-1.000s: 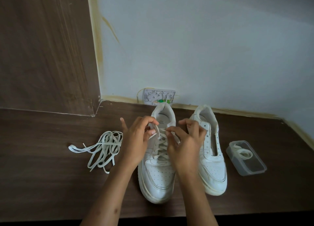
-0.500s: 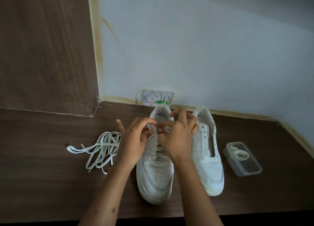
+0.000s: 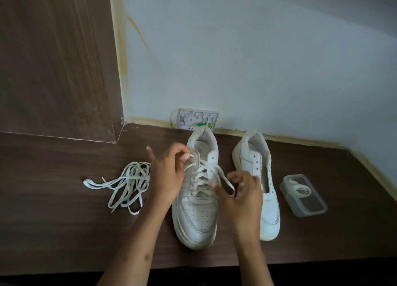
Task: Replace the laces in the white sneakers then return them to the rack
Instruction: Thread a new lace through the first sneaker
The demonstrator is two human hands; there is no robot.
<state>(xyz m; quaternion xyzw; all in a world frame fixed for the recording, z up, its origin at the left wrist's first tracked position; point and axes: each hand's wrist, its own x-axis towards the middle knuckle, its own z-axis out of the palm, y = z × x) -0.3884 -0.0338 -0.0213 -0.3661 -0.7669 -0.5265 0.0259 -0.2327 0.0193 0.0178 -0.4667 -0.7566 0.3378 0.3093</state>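
A laced white leather low-top sneaker (image 3: pixel 196 202) is standing on the dark wood-grain tabletop (image 3: pixel 53 221), toe pointing toward the person at 6 o'clock. The left hand (image 3: pixel 166 174) is pinching one end of the flat white lace (image 3: pixel 204 174) at the sneaker's upper eyelets, at 10 o'clock from the tongue, with the little finger sticking out. The right hand (image 3: pixel 242 191) is curling around the other lace end at 3 o'clock from the vamp (this hand is motion-blurred, so the exact finger placement cannot be told). A second white leather sneaker without a lace (image 3: pixel 261 178) is standing just beside the first, at 3 o'clock from it. A loose tangle of flat white laces (image 3: pixel 126 184) is lying at 9 o'clock from the laced sneaker, near the left wrist. A clear rectangular plastic container (image 3: pixel 309 204) is holding a coiled white lace (image 3: pixel 299 190) at 3 o'clock from the unlaced sneaker. A white wall socket plate (image 3: pixel 197 119) is sitting at 12 o'clock, behind the heel.
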